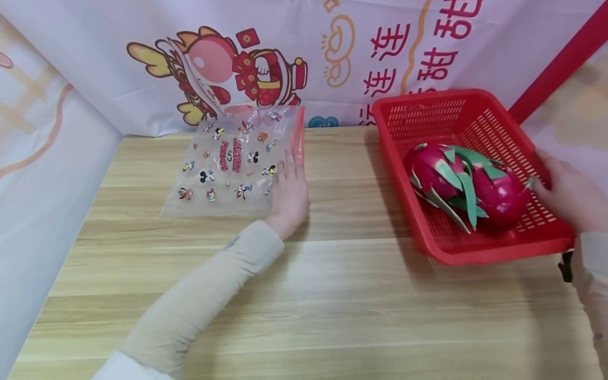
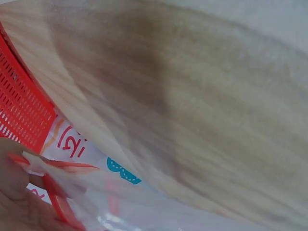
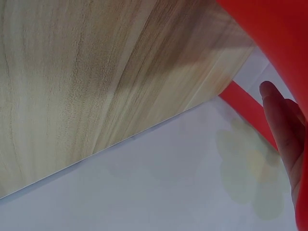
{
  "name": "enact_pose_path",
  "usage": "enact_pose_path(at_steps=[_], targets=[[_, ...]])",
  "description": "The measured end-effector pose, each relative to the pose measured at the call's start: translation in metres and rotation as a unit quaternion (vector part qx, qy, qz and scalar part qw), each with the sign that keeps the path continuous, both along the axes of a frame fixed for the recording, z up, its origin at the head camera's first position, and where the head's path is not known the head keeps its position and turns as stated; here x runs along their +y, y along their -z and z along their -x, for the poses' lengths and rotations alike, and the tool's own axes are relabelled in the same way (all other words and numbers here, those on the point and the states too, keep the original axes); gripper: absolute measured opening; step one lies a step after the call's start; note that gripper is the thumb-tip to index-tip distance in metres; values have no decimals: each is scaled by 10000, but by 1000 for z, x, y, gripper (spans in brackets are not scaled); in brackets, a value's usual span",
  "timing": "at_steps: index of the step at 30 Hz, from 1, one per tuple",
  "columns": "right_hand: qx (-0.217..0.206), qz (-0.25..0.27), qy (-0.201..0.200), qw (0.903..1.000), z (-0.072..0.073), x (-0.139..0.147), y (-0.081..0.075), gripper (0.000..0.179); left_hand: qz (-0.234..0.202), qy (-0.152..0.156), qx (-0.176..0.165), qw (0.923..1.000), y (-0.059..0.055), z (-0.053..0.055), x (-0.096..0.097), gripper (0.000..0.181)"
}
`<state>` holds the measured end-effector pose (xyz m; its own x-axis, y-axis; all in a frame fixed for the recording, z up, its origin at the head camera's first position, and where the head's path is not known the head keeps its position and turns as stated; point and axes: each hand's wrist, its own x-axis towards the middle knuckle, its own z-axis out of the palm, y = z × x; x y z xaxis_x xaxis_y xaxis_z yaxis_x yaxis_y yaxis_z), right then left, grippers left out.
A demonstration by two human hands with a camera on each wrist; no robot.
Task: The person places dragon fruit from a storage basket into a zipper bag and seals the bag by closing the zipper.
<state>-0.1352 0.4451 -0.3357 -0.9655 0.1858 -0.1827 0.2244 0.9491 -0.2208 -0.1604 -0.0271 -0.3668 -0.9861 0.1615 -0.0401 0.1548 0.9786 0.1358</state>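
A clear zip bag (image 1: 223, 163) printed with cartoon figures lies flat on the table at the left, its red zip edge towards the right. My left hand (image 1: 290, 195) is at that edge; in the left wrist view its fingers (image 2: 14, 178) pinch the red strip, and the bag's film fills much of the picture. At the right is a red plastic basket (image 1: 413, 211) with two dragon fruits, one on the left (image 1: 434, 169) and one on the right (image 1: 503, 195). My right hand (image 1: 565, 190) grips the basket's right rim, thumb inside and fingers outside.
The wooden table (image 1: 332, 306) extends in front of both things. Behind it hangs a white printed cloth (image 1: 342, 31) with a cartoon dragon and red characters. A red strip (image 1: 560, 63) runs up the right corner.
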Motion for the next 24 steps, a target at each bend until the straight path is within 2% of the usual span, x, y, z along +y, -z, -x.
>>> enact_pose_path(at_steps=[5, 9, 14, 17, 21, 24], targets=[[-61, -31, 78, 9999, -1, -1, -2, 75, -192, -144, 125, 9996, 2, 0, 1, 100], [-38, -106, 22, 9999, 0, -1, -1, 75, -361, -249, 264, 9987, 3, 0, 1, 103], [66, -177, -105, 9998, 4, 2, 1, 72, -698, -283, 421, 9963, 4, 1, 2, 102], [43, -142, -51, 9999, 4, 3, 2, 73, -736, -220, 458, 9960, 5, 1, 2, 94], [-54, -60, 69, 9999, 2, 3, 2, 75, -753, -133, 401, 9963, 7, 1, 2, 85], [-80, 0, 106, 9999, 1, 2, 2, 76, -873, -97, 339, 9956, 8, 1, 2, 84]])
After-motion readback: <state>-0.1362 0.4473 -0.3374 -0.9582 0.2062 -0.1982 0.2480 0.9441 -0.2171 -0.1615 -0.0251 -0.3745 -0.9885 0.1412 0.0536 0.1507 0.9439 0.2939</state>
